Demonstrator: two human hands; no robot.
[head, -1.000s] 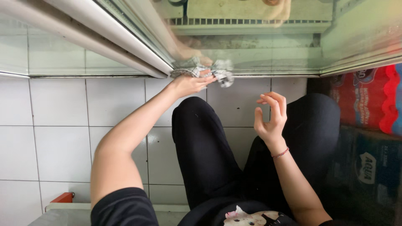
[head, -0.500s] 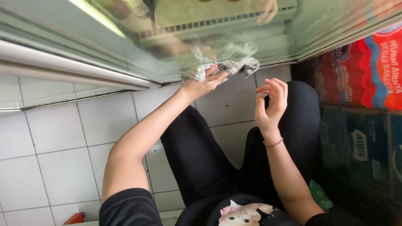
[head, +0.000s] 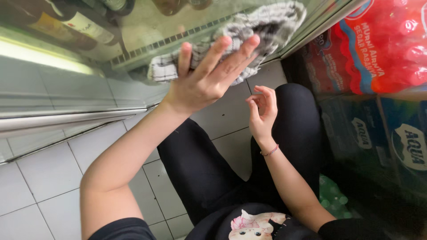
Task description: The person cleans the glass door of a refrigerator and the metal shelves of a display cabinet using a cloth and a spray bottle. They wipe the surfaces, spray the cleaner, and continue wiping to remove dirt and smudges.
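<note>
Nearest you, your right hand hangs above your black-clad knees, its fingers loosely curled and holding nothing. Beyond it, your left hand spreads its fingers flat, pressing a grey checked cloth against the glass door. Behind the glass, past your fingertips, stand dark bottles.

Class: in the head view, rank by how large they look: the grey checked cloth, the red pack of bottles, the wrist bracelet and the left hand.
1. red pack of bottles
2. grey checked cloth, partly covered
3. left hand; near the camera, so cloth versus hand is unsure
4. wrist bracelet
</note>
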